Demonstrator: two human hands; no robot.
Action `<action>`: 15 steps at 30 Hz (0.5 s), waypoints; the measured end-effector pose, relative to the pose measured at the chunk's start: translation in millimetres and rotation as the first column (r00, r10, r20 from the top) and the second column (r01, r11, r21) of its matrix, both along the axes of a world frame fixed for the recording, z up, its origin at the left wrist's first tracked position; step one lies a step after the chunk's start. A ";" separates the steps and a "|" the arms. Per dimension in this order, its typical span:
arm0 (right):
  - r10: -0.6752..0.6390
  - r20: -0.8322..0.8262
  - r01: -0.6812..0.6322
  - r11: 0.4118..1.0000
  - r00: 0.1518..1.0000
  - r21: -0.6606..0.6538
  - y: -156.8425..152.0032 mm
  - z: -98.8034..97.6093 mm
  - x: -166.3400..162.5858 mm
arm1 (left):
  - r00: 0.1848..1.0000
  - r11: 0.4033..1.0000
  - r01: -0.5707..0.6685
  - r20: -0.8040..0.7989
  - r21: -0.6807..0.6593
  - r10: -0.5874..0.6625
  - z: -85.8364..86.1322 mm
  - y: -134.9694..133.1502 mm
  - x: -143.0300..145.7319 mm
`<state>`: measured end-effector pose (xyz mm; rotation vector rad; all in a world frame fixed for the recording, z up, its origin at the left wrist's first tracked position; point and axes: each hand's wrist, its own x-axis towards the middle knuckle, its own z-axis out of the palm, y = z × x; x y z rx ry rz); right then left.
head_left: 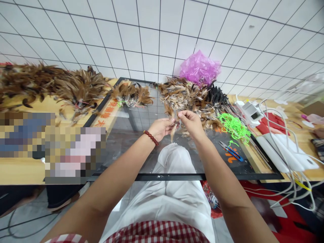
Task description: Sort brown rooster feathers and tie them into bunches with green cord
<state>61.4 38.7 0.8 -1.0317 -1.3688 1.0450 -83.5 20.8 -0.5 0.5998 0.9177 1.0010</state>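
Brown feathers point(172, 134) are pinched in my left hand point(162, 129), tips pointing down and some sticking up above the fingers. A dark red bead bracelet circles that wrist. Close beside it, my right hand point(190, 122) has thumb and forefinger pressed together at the feathers; what lies in that pinch is too small to make out. Just beyond both hands spreads a heap of loose brown and pale feathers point(181, 98), with black feathers point(218, 96) at its right end. To the left, a bundle of brown feathers point(133, 94) lies with a bit of green string.
Bright green string point(234, 126) and blue thread snips point(231, 151) lie at right on the black-framed glass top point(121, 141). A pink plastic bag point(200, 67) stands against the tiled wall. White devices with cables point(286, 152) occupy the right side. More feathers point(78, 84) pile up at left.
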 end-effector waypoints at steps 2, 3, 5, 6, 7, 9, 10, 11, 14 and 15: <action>0.019 -0.023 -0.020 1.000 1.000 -0.024 -1.0 -0.2 -1.5 | 1.000 1.000 0.019 -0.016 0.016 -0.019 -0.9 -1.1 1.0; 0.018 -0.020 -0.019 0.999 1.000 -0.029 -1.7 0.0 -2.5 | 0.999 0.999 0.027 -0.025 0.026 -0.026 -1.3 -1.6 1.7; 0.009 0.005 -0.009 1.000 1.000 -0.029 -3.1 0.4 -4.5 | 0.998 0.998 0.040 -0.043 0.046 -0.038 -1.7 -2.4 3.2; 0.007 0.012 -0.007 0.999 1.000 -0.032 -3.5 0.4 -5.4 | 0.998 0.998 0.037 -0.047 0.056 -0.034 -1.8 -2.7 3.8; 0.008 0.005 -0.008 0.999 1.000 -0.040 -3.7 0.1 -6.0 | 0.999 0.998 0.021 -0.046 0.066 -0.018 -1.6 -2.8 4.4; 0.020 -0.043 -0.023 0.998 0.999 -0.062 -3.5 -1.1 -7.1 | 0.998 0.994 -0.061 -0.017 0.096 0.063 -1.2 -2.4 5.0; 0.031 -0.069 -0.037 0.996 0.997 -0.078 -3.3 -2.0 -7.6 | 0.993 0.986 -0.121 0.010 0.116 0.121 -1.1 -1.8 4.9; 0.048 -0.088 -0.057 0.993 0.995 -0.101 -3.3 -3.1 -8.3 | 0.983 0.974 -0.183 0.041 0.134 0.179 -1.0 -1.0 4.7; 0.156 -0.087 -0.170 0.966 0.984 -0.192 -4.7 -6.5 -11.1 | 0.949 0.938 -0.311 0.111 0.152 0.296 -1.6 2.3 3.3; 0.198 -0.079 -0.210 0.955 0.977 -0.210 -5.4 -7.8 -12.2 | 0.941 0.933 -0.331 0.121 0.144 0.315 -1.9 3.3 2.7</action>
